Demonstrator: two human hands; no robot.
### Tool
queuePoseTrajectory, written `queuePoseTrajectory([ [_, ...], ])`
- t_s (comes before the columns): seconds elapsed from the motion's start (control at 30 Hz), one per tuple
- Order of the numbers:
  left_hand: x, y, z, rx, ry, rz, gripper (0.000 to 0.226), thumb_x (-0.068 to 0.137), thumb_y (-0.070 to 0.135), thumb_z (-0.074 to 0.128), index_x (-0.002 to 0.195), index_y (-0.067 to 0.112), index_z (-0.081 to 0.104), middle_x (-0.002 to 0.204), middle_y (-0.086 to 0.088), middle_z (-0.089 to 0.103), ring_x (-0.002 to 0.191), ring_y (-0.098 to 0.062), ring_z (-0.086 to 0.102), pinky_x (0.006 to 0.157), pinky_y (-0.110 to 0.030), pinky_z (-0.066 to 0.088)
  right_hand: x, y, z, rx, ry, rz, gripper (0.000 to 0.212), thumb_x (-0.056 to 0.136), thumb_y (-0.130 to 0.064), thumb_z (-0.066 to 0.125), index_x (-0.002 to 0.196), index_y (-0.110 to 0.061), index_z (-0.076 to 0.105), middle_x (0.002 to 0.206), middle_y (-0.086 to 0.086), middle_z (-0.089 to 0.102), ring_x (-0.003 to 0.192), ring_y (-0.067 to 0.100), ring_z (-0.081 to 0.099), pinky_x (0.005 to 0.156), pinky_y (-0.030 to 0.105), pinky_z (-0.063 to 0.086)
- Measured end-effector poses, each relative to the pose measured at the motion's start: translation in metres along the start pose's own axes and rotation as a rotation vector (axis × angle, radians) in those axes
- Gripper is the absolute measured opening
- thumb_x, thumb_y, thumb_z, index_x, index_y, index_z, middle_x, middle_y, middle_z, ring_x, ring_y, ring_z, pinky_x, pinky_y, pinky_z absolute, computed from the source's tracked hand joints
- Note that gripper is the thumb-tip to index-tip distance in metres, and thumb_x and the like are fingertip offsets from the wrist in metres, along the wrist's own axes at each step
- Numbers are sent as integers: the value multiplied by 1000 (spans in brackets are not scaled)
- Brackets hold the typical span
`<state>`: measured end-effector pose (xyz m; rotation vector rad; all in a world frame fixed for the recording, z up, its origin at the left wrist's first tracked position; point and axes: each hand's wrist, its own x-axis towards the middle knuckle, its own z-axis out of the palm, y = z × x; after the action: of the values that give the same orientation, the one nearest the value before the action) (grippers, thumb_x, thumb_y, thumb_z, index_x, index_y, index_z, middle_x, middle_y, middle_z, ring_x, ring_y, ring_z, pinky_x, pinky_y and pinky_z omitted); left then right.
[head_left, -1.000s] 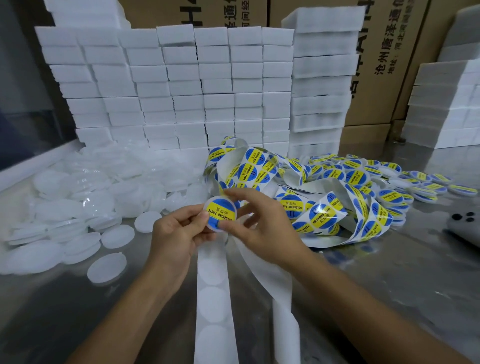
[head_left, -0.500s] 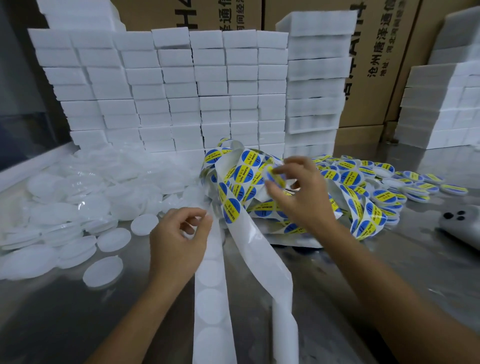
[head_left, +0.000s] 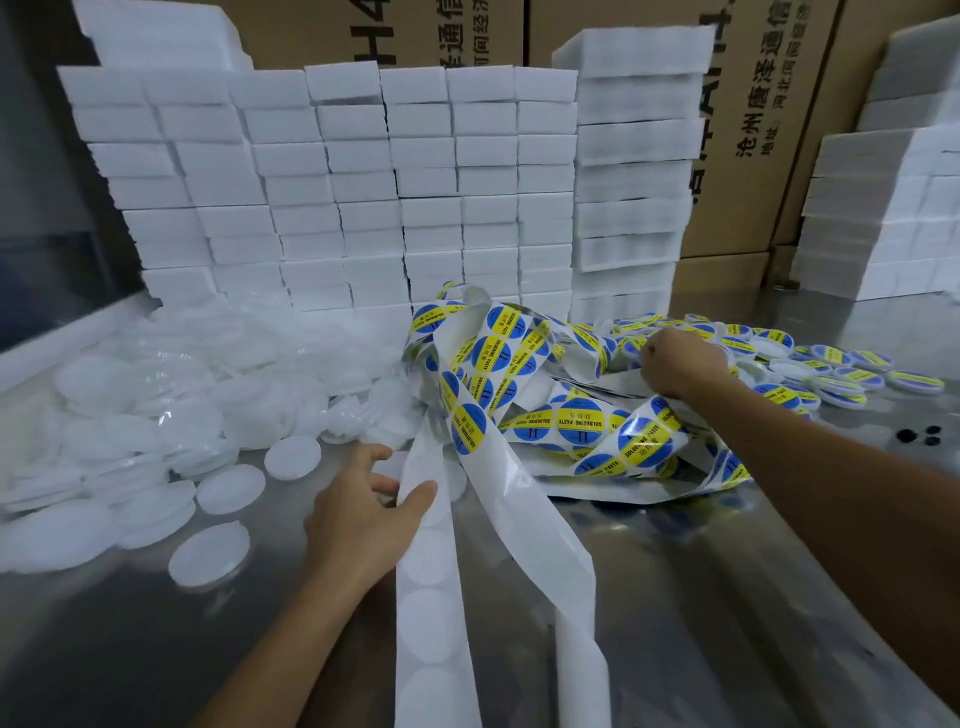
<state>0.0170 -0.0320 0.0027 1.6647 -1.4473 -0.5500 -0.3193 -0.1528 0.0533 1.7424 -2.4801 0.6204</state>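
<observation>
My left hand (head_left: 363, 512) hovers low over the metal table (head_left: 130, 654) with fingers spread and relaxed, its thumb against the empty white backing strip (head_left: 428, 597). Just beyond its fingertips lie plain white round lids (head_left: 292, 456). A tangled strip of blue-and-yellow "soldering paste" stickers (head_left: 519, 358) lies in the middle. My right hand (head_left: 675, 361) reaches far right, fingers curled down onto the pile of labelled lids (head_left: 815, 374); what its fingers hold is hidden.
A large heap of plain white lids (head_left: 130, 405) covers the left of the table. Stacked white foam blocks (head_left: 363, 182) form a wall behind, with cardboard boxes (head_left: 769, 114) beyond. A phone (head_left: 922, 436) lies at the right edge.
My right hand carried the freshly labelled lid from the centre to the labelled pile at the right. My left hand let go of it and moved left toward the plain lids, opening.
</observation>
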Motion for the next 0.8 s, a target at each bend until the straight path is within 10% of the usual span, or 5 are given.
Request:
queuePoseTrajectory([
  [0.4,9,-12,6,-233,0,-39,24,79,16,77,101,17,67,67,9,68,66,-7,63,61,-24,44,-91,-84,-13,534,309,-395,19,92,-29,61,91,-15,73,86,-6,73,83,18,67,79,40,54],
  [0.6,8,-12,6,-186,13,2,17,81,20,76,95,22,66,67,9,65,65,-7,61,57,-20,41,-143,-113,3,661,-125,-420,55,80,-48,71,128,-34,48,103,-11,63,86,13,64,77,34,52],
  [0.8,3,-4,2,-24,213,239,7,81,23,75,82,22,68,83,9,61,73,-9,57,67,-18,43,-156,-106,18,982,-237,-372,28,84,-6,68,104,-24,68,98,-20,66,91,1,62,76,13,46],
])
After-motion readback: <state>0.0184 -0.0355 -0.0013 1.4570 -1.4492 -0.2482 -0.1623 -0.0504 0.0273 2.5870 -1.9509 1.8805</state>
